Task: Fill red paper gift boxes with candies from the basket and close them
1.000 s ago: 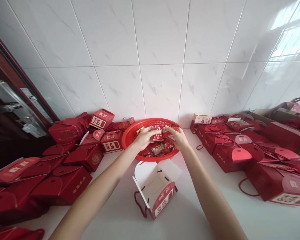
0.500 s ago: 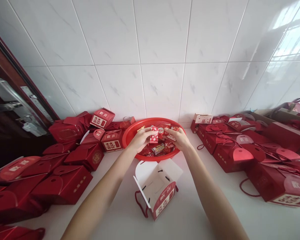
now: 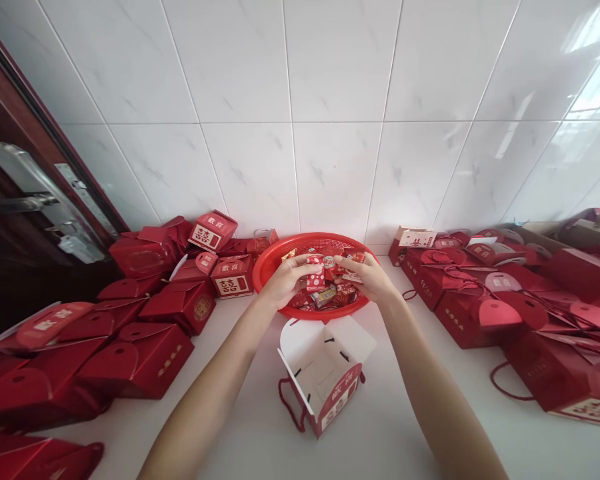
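Over the red plastic basket (image 3: 263, 272), my left hand (image 3: 283, 283) pinches a small red candy packet (image 3: 315, 275) with white dots. My right hand (image 3: 376, 279) is closed at the basket's right side on a red-and-white candy packet (image 3: 351, 275), partly covered by the fingers. Wrapped candies (image 3: 325, 297) in red and yellowish wrappers lie in the basket below both hands. Between my forearms stands an open red gift box (image 3: 325, 373), its white inside bare and its flaps spread. A dark red cord handle (image 3: 291, 407) hangs from its left side.
Closed red gift boxes (image 3: 135, 360) crowd the left of the white table (image 3: 250, 427). More boxes with cord handles (image 3: 460, 313) stand in rows on the right. A tiled wall (image 3: 335, 173) rises behind the basket; a dark door with a metal handle (image 3: 35, 187) is at far left.
The camera view has shifted slightly, so the scene sits a little farther right. Both hands stay over the basket with their packets, with hardly any movement.
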The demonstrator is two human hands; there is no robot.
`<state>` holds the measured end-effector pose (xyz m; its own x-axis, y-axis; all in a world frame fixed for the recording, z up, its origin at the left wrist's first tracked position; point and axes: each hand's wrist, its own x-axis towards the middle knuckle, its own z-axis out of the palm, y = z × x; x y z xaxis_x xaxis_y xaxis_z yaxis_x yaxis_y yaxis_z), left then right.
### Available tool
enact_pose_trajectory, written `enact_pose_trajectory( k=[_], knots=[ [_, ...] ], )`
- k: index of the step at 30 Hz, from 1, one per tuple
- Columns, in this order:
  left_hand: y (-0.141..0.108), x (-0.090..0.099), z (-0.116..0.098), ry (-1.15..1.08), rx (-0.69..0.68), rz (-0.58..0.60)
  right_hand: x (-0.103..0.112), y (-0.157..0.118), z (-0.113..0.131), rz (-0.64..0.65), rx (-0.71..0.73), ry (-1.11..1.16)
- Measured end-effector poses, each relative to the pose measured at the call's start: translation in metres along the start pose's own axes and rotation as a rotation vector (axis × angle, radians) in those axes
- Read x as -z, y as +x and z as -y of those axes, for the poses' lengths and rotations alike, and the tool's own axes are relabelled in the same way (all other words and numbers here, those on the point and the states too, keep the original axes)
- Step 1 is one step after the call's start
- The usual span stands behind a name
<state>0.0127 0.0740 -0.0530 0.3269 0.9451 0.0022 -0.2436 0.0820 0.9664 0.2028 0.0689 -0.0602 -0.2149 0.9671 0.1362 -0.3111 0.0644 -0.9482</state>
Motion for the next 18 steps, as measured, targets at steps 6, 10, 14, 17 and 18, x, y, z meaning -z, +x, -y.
enact_pose_trajectory(
  k=[6,10,14,17,18],
  knots=[
    [-0.003,0.001,-0.006,0.001,-0.013,-0.049,-0.011,-0.008,0.014,-0.116,0.013,-0.048],
    [-0.004,0.0,-0.007,-0.01,-0.054,-0.033,-0.012,-0.01,0.021,-0.239,0.052,-0.014],
    [-0.006,0.0,-0.007,0.062,-0.133,-0.031,-0.01,-0.013,0.029,-0.305,0.034,0.08],
    [-0.008,-0.001,-0.007,0.169,-0.201,-0.048,-0.011,-0.019,0.036,-0.256,0.027,0.098],
    [-0.01,-0.002,-0.007,0.21,-0.219,-0.054,-0.012,-0.02,0.037,-0.241,0.022,0.091]
  ],
)
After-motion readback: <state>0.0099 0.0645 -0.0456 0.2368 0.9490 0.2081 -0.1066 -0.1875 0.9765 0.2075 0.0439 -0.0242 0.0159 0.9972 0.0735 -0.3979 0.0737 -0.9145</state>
